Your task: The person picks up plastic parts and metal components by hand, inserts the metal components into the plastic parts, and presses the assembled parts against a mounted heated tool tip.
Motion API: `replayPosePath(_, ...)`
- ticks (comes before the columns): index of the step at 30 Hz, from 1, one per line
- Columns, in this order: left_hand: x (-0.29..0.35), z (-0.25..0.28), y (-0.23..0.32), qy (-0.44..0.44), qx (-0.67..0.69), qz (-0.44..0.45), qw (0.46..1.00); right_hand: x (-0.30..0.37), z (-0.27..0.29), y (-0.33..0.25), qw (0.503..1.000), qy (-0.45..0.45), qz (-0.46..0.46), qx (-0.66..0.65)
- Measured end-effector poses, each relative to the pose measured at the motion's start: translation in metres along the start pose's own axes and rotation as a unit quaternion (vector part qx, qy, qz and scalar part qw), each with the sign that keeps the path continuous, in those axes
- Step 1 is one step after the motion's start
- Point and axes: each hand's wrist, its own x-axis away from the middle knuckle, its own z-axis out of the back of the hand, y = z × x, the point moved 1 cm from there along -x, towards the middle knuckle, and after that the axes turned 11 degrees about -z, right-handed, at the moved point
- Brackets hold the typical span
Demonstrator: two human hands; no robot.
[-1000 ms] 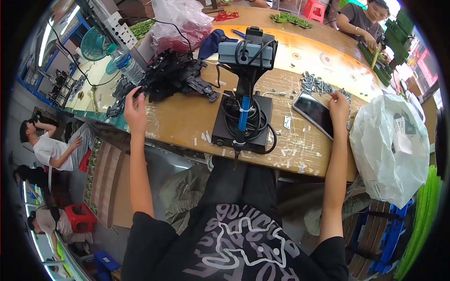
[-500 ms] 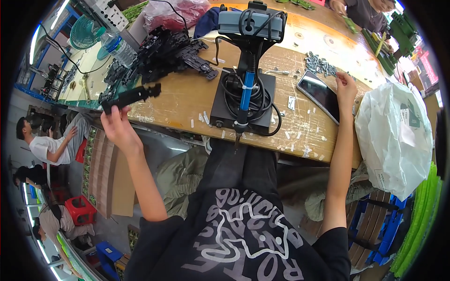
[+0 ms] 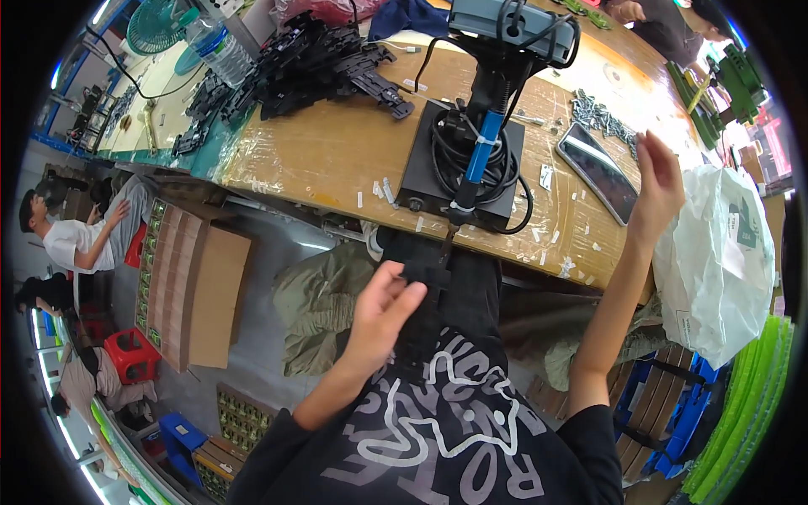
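Observation:
My left hand (image 3: 383, 316) is closed on a black plastic part (image 3: 427, 276), held over my lap close under the tip of a blue electric screwdriver (image 3: 482, 151). The part blends into my dark clothes, so its outline is hard to make out. This screwdriver hangs tilted from a stand, its bit (image 3: 448, 244) pointing down past the table edge. Raised beside the phone (image 3: 598, 172), my right hand (image 3: 661, 181) has its fingers drawn together; whatever may be between them is too small to tell. A heap of small screws (image 3: 602, 118) lies beyond the phone.
Many black plastic parts (image 3: 311, 67) are piled on the table (image 3: 311, 160) at the far left, beside a water bottle (image 3: 220, 52). A black box (image 3: 412, 189) with coiled cable stands mid-table. On the right hangs a white plastic bag (image 3: 715, 261). Another person (image 3: 665, 25) sits across.
My left hand has brought the black part from above the table's left side down to the screwdriver tip. My right hand has risen off the table beside the phone. The view has shifted slightly.

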Motion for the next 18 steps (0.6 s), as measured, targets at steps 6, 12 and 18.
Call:
replayPosePath(6,0.005,-0.004,-0.001,-0.048,0.009,0.012,0.999,0.117,-0.015,-0.048,0.973,-0.187,-0.011,-0.137)
replayPosePath(12,0.004,-0.002,0.008,-0.242,0.034,-0.302,0.921,0.171,-0.014,-0.041,0.925,-0.237,-0.167,-0.246)
replayPosePath(18,0.016,-0.012,0.026,-0.446,-0.019,-0.314,0.838,0.187,-0.009,-0.033,0.843,-0.318,-0.302,-0.312)
